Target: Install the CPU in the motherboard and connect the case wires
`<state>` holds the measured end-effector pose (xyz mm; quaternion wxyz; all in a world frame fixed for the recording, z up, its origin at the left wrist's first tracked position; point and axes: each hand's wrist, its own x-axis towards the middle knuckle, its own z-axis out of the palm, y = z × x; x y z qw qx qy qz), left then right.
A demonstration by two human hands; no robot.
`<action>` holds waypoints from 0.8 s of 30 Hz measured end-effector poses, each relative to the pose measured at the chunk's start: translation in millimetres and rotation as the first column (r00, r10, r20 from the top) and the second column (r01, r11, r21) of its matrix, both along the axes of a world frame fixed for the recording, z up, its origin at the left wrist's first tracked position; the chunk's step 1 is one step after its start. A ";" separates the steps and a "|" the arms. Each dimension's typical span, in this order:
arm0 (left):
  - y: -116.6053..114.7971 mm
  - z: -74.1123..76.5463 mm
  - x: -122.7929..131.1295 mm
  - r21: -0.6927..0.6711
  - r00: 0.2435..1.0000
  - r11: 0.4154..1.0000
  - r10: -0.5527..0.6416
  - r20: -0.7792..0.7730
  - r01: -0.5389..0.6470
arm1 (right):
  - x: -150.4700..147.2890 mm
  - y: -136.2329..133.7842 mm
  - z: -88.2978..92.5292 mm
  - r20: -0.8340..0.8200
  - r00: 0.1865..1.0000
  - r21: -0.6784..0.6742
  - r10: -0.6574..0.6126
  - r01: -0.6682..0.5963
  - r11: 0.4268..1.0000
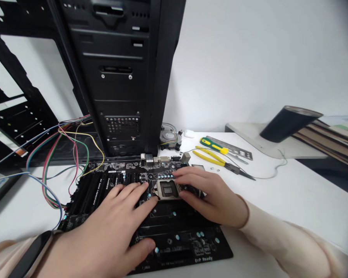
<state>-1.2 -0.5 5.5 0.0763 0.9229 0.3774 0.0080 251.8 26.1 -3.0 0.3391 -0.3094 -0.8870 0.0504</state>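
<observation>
A black motherboard (188, 253) lies flat on the white table, with coloured wires joined at its left edge. Spread over its left and middle part is my left hand (116, 220), fingers apart, the index fingertip close to the metal CPU socket frame (167, 197). On the other side of the socket, my right hand (211, 193) rests with slightly bent fingers, the fingertips at the frame's right edge. The dark middle of the socket shows between both hands. Neither hand visibly grips anything, though the area under my right fingers is partly hidden.
A tall black computer case (118, 88) stands behind the board. Coloured wires (46, 173) loop at left. A CPU fan (168, 137) sits behind the board. To the right lie a green-yellow screwdriver (213, 145), yellow-handled pliers (211, 156) and a metal ruler (237, 150). A dark cylinder (287, 123) stands beyond.
</observation>
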 end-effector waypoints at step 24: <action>1.4 -5.4 -4.9 0.048 0.998 0.999 -0.021 0.052 0.019 | 26.2 6.5 5.1 0.245 0.968 0.022 -0.051 0.048 0.999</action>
